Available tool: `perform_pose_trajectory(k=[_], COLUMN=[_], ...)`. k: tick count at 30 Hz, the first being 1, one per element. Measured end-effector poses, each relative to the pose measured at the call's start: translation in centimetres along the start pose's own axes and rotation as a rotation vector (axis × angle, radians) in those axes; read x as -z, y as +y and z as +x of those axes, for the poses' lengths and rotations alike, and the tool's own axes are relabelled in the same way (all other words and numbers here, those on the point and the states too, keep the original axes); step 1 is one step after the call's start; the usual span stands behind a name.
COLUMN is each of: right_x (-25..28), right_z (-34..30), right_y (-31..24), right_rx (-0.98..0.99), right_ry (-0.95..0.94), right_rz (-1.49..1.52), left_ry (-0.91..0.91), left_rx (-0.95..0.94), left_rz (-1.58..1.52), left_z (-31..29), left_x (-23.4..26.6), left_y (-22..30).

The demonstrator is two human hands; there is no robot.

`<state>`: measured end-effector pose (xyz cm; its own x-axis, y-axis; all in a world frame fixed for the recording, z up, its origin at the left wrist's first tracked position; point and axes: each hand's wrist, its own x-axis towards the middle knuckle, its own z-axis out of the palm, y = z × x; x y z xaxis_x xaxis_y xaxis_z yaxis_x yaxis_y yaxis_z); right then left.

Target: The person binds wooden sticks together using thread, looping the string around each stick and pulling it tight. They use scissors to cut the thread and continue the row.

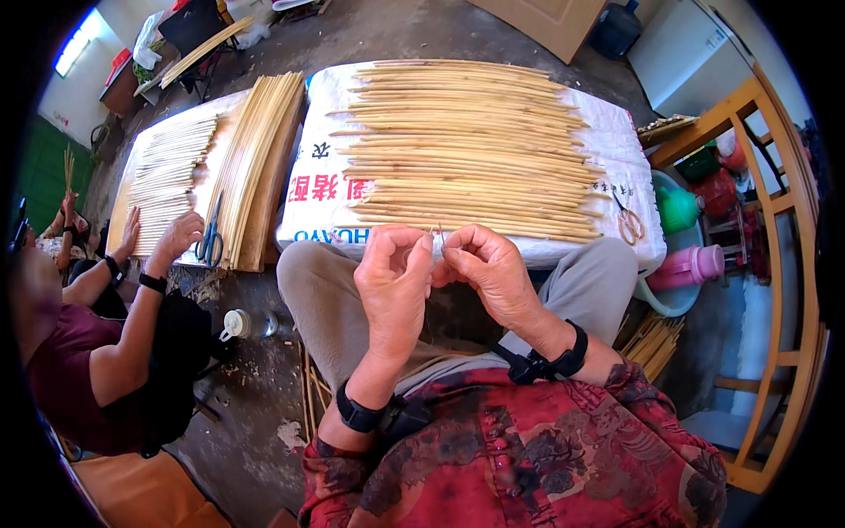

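Observation:
My left hand (393,277) and my right hand (495,275) meet above my lap, close to the front edge of the covered table. Both are closed in a pinch, fingertips almost touching. A thin, thread-like strand (440,231) shows between them; whether it is thread or a needle is too fine to tell. Just beyond my hands, a wide row of pale, peeled stalks (466,145) lies side by side on a white woven sack (321,132). Scissors (628,220) with orange-brown handles rest at the row's right end.
At left, a co-worker's hands (180,236) touch shorter stalks (167,180) on another table, beside blue-handled scissors (210,238). A bundle of long stalks (260,158) lies there too. On my right stand a basin (673,299) with a pink container (691,267) and a wooden frame (779,264).

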<state>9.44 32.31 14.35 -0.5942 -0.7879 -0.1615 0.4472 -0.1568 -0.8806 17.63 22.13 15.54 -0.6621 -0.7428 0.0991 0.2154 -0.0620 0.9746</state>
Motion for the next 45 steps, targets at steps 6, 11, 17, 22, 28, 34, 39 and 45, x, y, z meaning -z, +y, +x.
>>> perform_pose_trajectory(k=[6, 11, 17, 22, 28, 34, 39, 45], right_x=[-0.1, -0.1, 0.1, 0.3, 0.3, 0.4, 0.4, 0.4], right_z=[0.5, 0.6, 0.5, 0.4, 0.2, 0.1, -0.1, -0.2], right_y=[0.2, 0.2, 0.3, 0.2, 0.1, 0.1, 0.0, 0.1], right_rx=[0.007, 0.015, 0.036, 0.048, 0.057, 0.071, 0.081, 0.096], right_ry=[-0.016, -0.025, -0.037, -0.047, -0.055, -0.070, -0.075, -0.068], right_rz=[-0.032, -0.029, -0.045, -0.057, -0.057, -0.043, -0.046, -0.034], left_ry=[0.004, -0.009, -0.023, -0.031, -0.037, -0.044, -0.047, -0.060], left_rx=[-0.055, -0.067, -0.065, -0.071, -0.051, 0.022, 0.018, 0.095], left_rz=[0.076, 0.102, 0.122, 0.137, 0.104, 0.038, 0.052, -0.019], left_z=[0.3, 0.4, 0.3, 0.3, 0.2, 0.0, 0.0, -0.1], left_x=[0.3, 0.5, 0.3, 0.2, 0.1, -0.2, -0.2, -0.3], left_y=[-0.7, -1.0, -0.9, -0.9, -0.8, -0.1, 0.1, 0.3])
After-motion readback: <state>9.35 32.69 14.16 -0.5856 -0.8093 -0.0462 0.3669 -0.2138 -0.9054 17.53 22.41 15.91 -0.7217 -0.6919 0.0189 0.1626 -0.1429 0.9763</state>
